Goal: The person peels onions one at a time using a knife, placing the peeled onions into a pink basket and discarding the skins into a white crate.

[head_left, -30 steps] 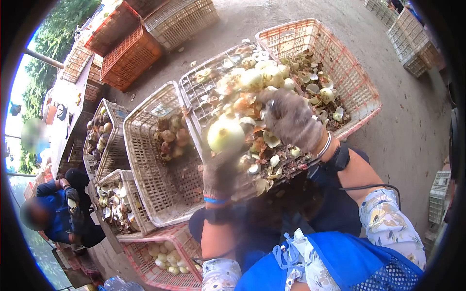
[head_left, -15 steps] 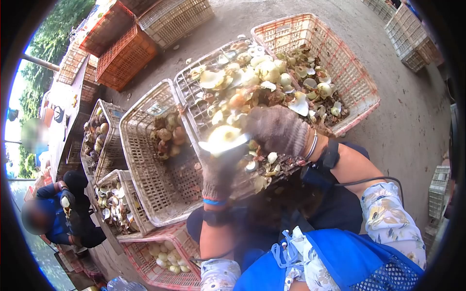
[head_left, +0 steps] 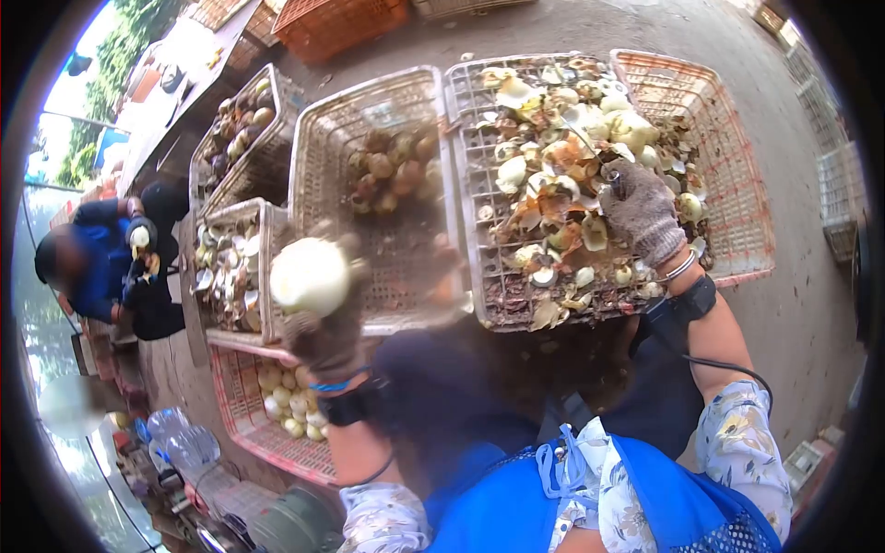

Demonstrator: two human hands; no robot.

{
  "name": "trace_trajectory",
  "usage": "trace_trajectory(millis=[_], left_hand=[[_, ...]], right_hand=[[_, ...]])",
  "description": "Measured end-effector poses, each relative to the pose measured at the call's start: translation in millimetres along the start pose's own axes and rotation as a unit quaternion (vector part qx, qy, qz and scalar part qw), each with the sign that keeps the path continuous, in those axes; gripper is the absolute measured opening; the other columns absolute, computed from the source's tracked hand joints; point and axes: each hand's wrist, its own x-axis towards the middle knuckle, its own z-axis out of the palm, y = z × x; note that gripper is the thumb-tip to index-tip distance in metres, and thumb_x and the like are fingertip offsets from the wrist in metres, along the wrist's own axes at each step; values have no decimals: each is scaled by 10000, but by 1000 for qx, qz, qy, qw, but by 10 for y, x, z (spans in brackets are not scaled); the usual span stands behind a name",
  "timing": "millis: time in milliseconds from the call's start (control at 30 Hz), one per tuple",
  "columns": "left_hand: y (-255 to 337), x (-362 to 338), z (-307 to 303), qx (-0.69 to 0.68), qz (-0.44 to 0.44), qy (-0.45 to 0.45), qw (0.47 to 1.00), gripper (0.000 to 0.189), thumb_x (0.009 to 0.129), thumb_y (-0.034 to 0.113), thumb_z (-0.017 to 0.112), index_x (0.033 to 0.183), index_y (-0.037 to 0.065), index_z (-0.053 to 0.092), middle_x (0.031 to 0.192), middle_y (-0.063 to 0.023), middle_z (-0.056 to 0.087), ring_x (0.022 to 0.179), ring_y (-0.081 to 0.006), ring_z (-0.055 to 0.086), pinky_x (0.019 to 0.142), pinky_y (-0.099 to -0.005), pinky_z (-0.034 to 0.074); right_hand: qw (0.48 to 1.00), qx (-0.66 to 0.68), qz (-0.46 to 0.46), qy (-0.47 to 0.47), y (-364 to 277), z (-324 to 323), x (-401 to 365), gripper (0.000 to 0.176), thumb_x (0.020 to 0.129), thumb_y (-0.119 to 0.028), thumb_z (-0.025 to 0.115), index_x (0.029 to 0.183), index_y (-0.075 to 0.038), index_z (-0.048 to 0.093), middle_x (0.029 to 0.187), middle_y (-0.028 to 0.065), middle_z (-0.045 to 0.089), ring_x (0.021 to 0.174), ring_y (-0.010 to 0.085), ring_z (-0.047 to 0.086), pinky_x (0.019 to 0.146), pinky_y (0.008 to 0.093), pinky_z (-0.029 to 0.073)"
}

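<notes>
My left hand (head_left: 323, 339), in a brown knit glove and blurred by motion, is closed around a peeled white onion (head_left: 311, 276). It is above the red-edged crate (head_left: 241, 405) of peeled onions at lower left. My right hand (head_left: 641, 210), in a similar glove, is closed over the onion scraps at right. A thin blade stands out from its fingers, seemingly a small knife (head_left: 579, 135), mostly hidden by the hand. Under it, onion skins and cut pieces (head_left: 562, 198) are heaped on an upturned slatted crate (head_left: 477, 267).
A pale crate (head_left: 309, 175) of unpeeled onions stands in the middle. Further left are a crate of scraps (head_left: 267, 318) and a crate of dark onions (head_left: 207, 175). A person in blue (head_left: 88, 263) sits at far left, holding an onion. An orange crate (head_left: 341, 32) is behind.
My left hand has swung left and down with the onion, away from the scrap heap. My right hand has shifted right, staying over the scraps. The view has turned leftward.
</notes>
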Motion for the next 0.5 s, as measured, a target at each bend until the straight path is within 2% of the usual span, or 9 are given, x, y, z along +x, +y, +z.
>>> trace_trajectory(millis=[33,100,133,200,233,267,333,467,500], left_hand=[[364,-259,-275,128,36,73,988,811,717,104,805,1402,31,378,1378,-215,445,1305,-403,409,1084,-505,409],[921,-763,-421,241,63,197,948,676,721,131,795,1307,21,477,1282,-176,530,1191,-365,508,1021,-487,463],[1234,-1143,-704,327,83,291,895,629,748,156,776,1293,23,492,1220,-170,570,1173,-353,522,999,-476,474],[1623,-1679,-881,490,99,385,776,584,778,150,752,1285,24,492,1158,-138,585,1108,-279,564,912,-432,526],[1718,-1879,-924,499,80,457,733,593,781,156,756,1298,45,488,1140,-131,587,1081,-266,578,869,-429,539],[1804,-1985,-996,521,53,475,707,626,782,127,754,1341,94,473,1190,-129,570,1115,-280,565,872,-400,533],[1819,-1942,-1063,547,52,464,695,606,813,137,725,1362,96,471,1268,-131,540,1175,-280,534,916,-352,505],[1405,-644,-775,675,-106,288,671,494,875,201,646,1309,-2,524,1331,-161,508,1223,-245,503,1005,-336,431],[1236,-310,-882,620,-138,275,722,503,857,194,667,1302,0,535,1294,-147,537,1197,-227,515,990,-323,434]], right_hand=[[999,2,5,-37,9,10,-10,211,780,-137,635,965,-38,621,824,188,633,819,364,625,732,432,503],[999,-1,-1,-47,-15,57,-16,215,780,-130,633,972,-35,620,819,187,633,816,366,625,727,432,503],[999,-5,0,-50,-22,87,-28,219,780,-123,631,978,-32,619,814,186,632,812,367,625,721,431,504],[999,-10,-15,-49,-27,134,-27,234,777,-127,641,988,-28,618,826,187,636,802,359,631,724,419,508],[999,-8,-7,-52,-39,147,-24,249,782,-116,641,1014,-28,619,833,175,651,785,320,648,714,387,513],[998,-10,3,-59,-30,168,-39,265,787,-105,641,1039,-27,620,840,162,666,767,281,664,705,354,519],[995,26,53,-84,-41,214,-66,239,812,-87,646,1041,-22,622,744,93,639,670,139,597,655,291,498],[992,20,65,-103,-85,321,-82,282,798,-63,649,1078,-38,637,734,68,625,648,127,571,635,292,491],[992,23,62,-106,-123,319,-82,276,791,-82,654,1060,-25,634,757,103,642,666,173,607,647,315,500]])
